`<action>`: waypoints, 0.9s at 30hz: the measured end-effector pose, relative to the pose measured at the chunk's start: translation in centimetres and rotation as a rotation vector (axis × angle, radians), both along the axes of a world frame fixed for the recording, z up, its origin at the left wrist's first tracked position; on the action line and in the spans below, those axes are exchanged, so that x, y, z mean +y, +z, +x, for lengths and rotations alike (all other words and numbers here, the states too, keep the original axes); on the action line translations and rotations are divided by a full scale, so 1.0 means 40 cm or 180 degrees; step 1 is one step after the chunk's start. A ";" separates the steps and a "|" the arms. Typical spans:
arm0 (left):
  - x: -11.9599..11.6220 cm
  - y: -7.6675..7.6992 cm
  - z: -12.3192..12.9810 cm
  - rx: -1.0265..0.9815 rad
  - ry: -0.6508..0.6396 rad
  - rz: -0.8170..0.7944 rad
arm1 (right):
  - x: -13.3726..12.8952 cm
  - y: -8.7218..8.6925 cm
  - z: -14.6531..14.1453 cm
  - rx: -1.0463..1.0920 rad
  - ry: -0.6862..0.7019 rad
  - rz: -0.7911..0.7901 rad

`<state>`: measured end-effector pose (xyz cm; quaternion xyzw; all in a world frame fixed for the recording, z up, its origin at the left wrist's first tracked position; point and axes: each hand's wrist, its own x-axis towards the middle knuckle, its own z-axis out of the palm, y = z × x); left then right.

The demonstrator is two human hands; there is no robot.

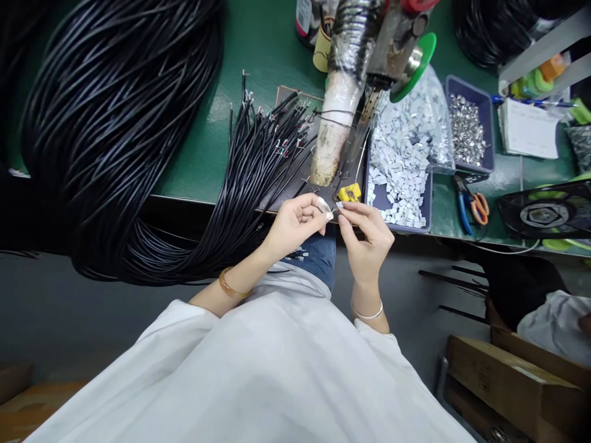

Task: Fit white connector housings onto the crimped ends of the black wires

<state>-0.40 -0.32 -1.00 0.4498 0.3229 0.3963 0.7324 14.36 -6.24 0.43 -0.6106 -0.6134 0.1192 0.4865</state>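
My left hand (298,221) is closed in a pinch above the bench's front edge, with white wrapping on its thumb and index finger. What it pinches is too small to make out. Facing it, my right hand (369,234) pinches a small white piece (340,205) between thumb and fingers. A thin wire-like strand shows between the fingertips. Just beyond them lies a yellow block (349,192). A spread of black cables (249,160) with stripped, coloured wire ends lies left of the hands. To the right, a tray (428,212) holds many small white pieces (399,178).
A plastic-wrapped tube (335,117) and a stand with a green-rimmed solder spool (415,64) rise behind the hands. A huge black cable coil (124,123) hangs over the left edge. Rightward are a bin of metal parts (492,138), pliers (471,206) and a fan (545,212).
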 end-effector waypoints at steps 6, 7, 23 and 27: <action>-0.001 0.000 0.004 0.0079 0.0029 0.0016 | -0.005 -0.007 -0.004 -0.0186 0.0015 0.0101; -0.001 0.000 0.004 0.0093 0.0030 0.0011 | -0.005 -0.007 -0.004 -0.0187 0.0038 0.0128; 0.003 0.003 0.003 -0.0069 0.0023 -0.0148 | 0.010 -0.004 0.004 -0.0426 0.0257 0.0365; 0.002 -0.001 0.006 -0.0057 0.0054 -0.0159 | 0.010 -0.006 0.001 -0.0326 0.0270 0.0383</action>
